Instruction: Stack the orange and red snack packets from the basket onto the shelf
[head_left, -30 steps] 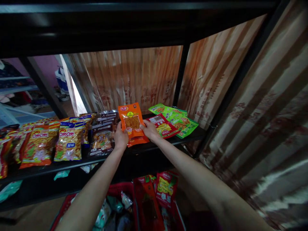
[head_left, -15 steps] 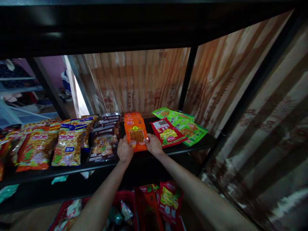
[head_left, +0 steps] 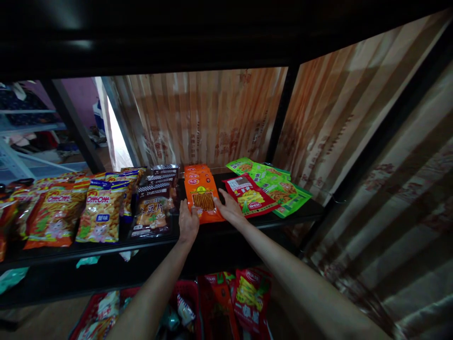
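Orange snack packets point(head_left: 203, 196) lie overlapped in a row on the black shelf point(head_left: 226, 229). My left hand point(head_left: 188, 222) rests at the left edge of the front orange packet, fingers stretched forward. On the other side, my right hand point(head_left: 229, 207) is at that packet's right edge, thumb and fingers apart. Red packets point(head_left: 249, 194) lie just right of my right hand, with green packets point(head_left: 279, 189) fanned out beyond them. Dark brown packets point(head_left: 152, 208) are stacked left of my left hand.
Yellow and blue snack bags point(head_left: 101, 212) and orange-yellow bags point(head_left: 54, 217) fill the shelf's left part. Below stands a red basket point(head_left: 88, 309) with packets, beside more red packets point(head_left: 251, 297). Black posts and an upper shelf point(head_left: 170, 52) frame the space; a curtain point(head_left: 212, 113) hangs behind.
Both hands have loosened from the front orange packet; their fingers are now straighter and spread. The packet lies flat on the shelf. The view has shifted slightly.
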Demonstrator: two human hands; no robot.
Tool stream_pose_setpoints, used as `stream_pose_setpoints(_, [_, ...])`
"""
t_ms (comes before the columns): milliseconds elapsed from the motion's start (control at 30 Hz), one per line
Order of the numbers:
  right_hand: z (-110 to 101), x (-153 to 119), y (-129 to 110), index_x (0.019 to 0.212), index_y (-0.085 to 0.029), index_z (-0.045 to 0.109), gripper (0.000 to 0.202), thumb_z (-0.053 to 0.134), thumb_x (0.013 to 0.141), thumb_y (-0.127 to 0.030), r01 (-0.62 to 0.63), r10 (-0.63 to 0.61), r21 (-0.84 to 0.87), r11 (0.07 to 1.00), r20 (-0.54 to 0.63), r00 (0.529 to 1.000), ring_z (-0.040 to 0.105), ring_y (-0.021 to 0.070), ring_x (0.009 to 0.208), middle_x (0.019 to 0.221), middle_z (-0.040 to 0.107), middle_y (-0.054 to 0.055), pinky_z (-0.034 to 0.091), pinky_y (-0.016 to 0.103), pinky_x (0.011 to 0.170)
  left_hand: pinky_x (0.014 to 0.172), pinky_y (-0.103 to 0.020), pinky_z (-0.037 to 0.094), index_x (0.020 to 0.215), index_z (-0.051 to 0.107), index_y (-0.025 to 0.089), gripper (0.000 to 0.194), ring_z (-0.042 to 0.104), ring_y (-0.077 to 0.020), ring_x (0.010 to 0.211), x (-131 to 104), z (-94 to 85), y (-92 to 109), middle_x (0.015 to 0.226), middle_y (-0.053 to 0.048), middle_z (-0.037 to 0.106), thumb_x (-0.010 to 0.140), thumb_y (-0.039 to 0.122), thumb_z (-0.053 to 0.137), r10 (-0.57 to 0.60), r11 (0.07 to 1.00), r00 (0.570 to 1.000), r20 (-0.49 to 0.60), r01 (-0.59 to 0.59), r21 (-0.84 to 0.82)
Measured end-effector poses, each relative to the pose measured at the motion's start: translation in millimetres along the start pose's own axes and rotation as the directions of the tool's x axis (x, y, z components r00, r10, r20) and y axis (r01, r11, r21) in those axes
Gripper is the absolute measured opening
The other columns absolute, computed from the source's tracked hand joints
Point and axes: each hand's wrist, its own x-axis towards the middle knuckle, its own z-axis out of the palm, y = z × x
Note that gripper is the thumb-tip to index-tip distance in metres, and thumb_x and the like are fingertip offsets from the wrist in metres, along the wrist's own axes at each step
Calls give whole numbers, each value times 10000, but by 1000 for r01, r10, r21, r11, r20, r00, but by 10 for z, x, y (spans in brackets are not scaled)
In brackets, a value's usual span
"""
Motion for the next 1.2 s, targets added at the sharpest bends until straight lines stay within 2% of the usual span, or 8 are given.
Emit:
stream_pose_setpoints(100, [9, 101, 21, 1412, -173, 365, 633, 455, 865, -478, -42, 38, 129, 991, 34, 999, 345, 242, 1360, 1470, 382, 112, 259, 392, 1125, 1141, -298, 211, 1356, 406, 62, 509, 317, -214, 1375, 14, -9, -30, 1468, -168, 379, 864, 192, 410, 3, 998, 1000, 5, -3, -66])
stream_pose_setpoints(267, [72, 173, 88, 1438, -212, 315, 691, 459, 846, -539, -95, 86, 289, 953, 44, 995, 318, 239, 1376, 1500, 333, 90, 236, 394, 1137, 1129, -313, 243, 1370, 395, 98, 538, 355, -211, 1353, 89, -21, -74, 1444, -141, 426, 839, 172, 448, -9, 988, 996, 89, 23, -153])
stream_pose_setpoints(500, [71, 84, 0, 1445, -218, 301, 681, 440, 858, -535, -112, 94, 376, 920, 68, 993, 388, 234, 1337, 1464, 398, 89, 252, 391, 1129, 1060, -362, 366, 1359, 420, 181, 687, 515, -226, 1217, 151, 5, -167, 1316, -82, 572, 691, 46, 507, -2, 940, 982, 189, 66, -334])
stream_pose_setpoints(667, [79, 89, 18, 1433, -199, 325, 689, 448, 846, -539, -130, 113, 448, 885, 64, 992, 399, 216, 1331, 1453, 414, 92, 282, 369, 1119, 1004, -373, 433, 1364, 414, 175, 652, 554, -240, 1174, 200, -16, -201, 1321, -110, 564, 729, 136, 556, -152, 762, 963, 223, 258, -594])
stream_pose_setpoints(767, [114, 119, 60, 1403, -203, 376, 637, 438, 853, -519, -150, 168, 531, 834, 14, 986, 402, 186, 1328, 1453, 417, 73, 293, 342, 1116, 1033, -365, 411, 1332, 456, 192, 551, 519, -222, 1220, 198, -22, -215, 1342, -97, 547, 790, 229, 549, -190, 646, 960, 206, 280, -710])
stream_pose_setpoints(867, [133, 119, 63, 1398, -187, 383, 624, 424, 862, -505, -154, 189, 550, 821, -7, 982, 400, 178, 1329, 1458, 410, 77, 287, 322, 1118, 1042, -341, 405, 1303, 482, 184, 471, 512, -199, 1227, 146, -1, -184, 1377, -90, 514, 839, 264, 506, -202, 581, 957, 209, 289, -761])
stream_pose_setpoints(1067, [126, 64, 50, 1399, -174, 382, 625, 393, 874, -514, -105, 113, 428, 898, 5, 994, 377, 192, 1343, 1447, 425, 89, 250, 333, 1126, 973, -316, 469, 1280, 507, 177, 429, 587, -194, 1133, 38, -25, -75, 1271, -79, 608, 857, 238, 474, -132, 658, 957, 260, 280, -699])
stream_pose_setpoints(1200, [162, 107, 108, 1371, -217, 421, 573, 406, 874, -503, -88, 92, 361, 929, 8, 996, 403, 186, 1325, 1433, 448, 68, 273, 335, 1109, 948, -304, 485, 1294, 494, 145, 449, 581, -198, 1150, 60, -89, -111, 1348, -109, 545, 875, 288, 419, -114, 852, 967, 229, 213, -478])
